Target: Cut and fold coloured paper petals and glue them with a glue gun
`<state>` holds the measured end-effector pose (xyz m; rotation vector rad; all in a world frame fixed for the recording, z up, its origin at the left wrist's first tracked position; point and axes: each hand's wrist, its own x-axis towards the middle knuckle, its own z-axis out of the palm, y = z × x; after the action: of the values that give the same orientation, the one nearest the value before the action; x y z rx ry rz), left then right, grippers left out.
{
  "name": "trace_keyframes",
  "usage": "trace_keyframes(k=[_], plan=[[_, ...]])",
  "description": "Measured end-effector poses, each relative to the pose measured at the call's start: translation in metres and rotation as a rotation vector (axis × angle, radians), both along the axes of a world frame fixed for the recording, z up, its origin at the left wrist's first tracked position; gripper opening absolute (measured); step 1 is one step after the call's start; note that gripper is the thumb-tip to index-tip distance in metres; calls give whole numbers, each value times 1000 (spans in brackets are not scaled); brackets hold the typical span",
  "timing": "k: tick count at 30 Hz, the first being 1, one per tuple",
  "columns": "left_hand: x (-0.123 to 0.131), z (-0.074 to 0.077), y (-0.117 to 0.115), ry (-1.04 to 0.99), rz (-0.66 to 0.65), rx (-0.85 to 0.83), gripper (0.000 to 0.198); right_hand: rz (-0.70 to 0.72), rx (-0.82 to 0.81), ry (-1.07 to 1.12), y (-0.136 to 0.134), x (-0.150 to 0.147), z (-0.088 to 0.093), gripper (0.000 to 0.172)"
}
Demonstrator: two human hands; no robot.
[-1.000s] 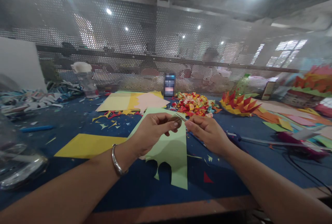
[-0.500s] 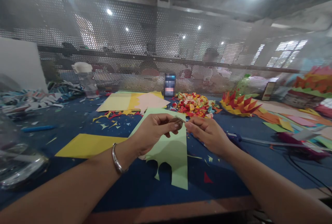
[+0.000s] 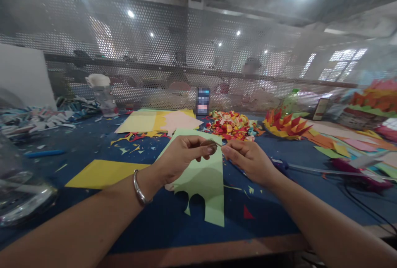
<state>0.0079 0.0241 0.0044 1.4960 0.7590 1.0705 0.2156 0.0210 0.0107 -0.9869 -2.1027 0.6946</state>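
My left hand (image 3: 194, 152), with a silver bangle at the wrist, is closed on a small thin greyish-brown piece (image 3: 216, 142); its kind is too small to tell. My right hand (image 3: 245, 156) is closed in a pinch at the piece's right end, its fingertips close to those of the left. Both hands are above a light green paper sheet (image 3: 214, 181) on the blue table. Rounded bites are cut from the sheet's near edge. Left of it lies a yellow sheet (image 3: 99, 175), partly behind my left forearm.
Paper sheets (image 3: 136, 122) and a pile of coloured paper bits (image 3: 232, 125) lie farther back, before a phone (image 3: 203, 101). An orange paper flower (image 3: 287, 125) and a purple glue gun (image 3: 356, 173) are at right. A blue pen (image 3: 45, 153) and clear container (image 3: 27, 197) are at left.
Both hands stay nearly in place. The fingers of my left hand have shifted slightly around the small piece, which has turned a little. The things on the table have not moved.
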Motion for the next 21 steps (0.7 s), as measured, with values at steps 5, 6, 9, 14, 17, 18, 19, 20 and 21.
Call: trace_keyframes(k=[5,6,9,14,17,18,19,20,21], plan=[[-3,1,2,15,-29,-15,14,-8,9,-43,0,0,1,42],[-4,1,2,10,-41,-16,13,-8,7,-44,0,1,1,42],[-5,3,3,-3,-69,-17,11,-5,2,-47,0,1,1,43],[-7,7,2,19,-76,4,9,5,15,-54,1,1,1,43],[-8,7,2,26,-74,13,10,-4,25,-58,1,1,1,43],[-8,7,2,30,-73,13,10,-7,22,-61,1,1,1,43],[-8,8,2,36,-72,11,10,-9,16,-64,1,1,1,43],[-7,8,2,43,-72,8,10,-11,8,-68,0,1,1,43],[-7,8,2,48,-72,6,10,-12,0,-71,0,0,2,43]])
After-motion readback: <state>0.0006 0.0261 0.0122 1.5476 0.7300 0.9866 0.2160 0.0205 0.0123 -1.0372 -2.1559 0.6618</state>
